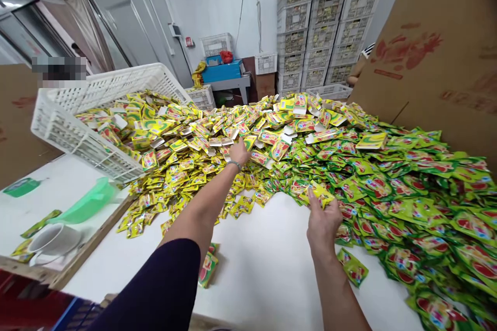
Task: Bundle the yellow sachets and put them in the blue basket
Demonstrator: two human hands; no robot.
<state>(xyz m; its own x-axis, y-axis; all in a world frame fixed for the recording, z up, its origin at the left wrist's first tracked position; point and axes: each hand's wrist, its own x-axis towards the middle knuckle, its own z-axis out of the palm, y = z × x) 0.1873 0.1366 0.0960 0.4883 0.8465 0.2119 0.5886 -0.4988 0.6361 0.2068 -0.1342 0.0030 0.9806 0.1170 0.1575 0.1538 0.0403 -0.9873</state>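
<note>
White tabletop under a broad heap of yellow and green sachets, with stacks of white plastic crates far behind it. One tilted white crate at the heap's left edge, sachets lying against it. Left hand out over the heap, fingers spread and dipping among the sachets, any grip hidden. Right hand at the heap's near edge, fingers pinching one yellow sachet. Thin bracelet on the left wrist.
</note>
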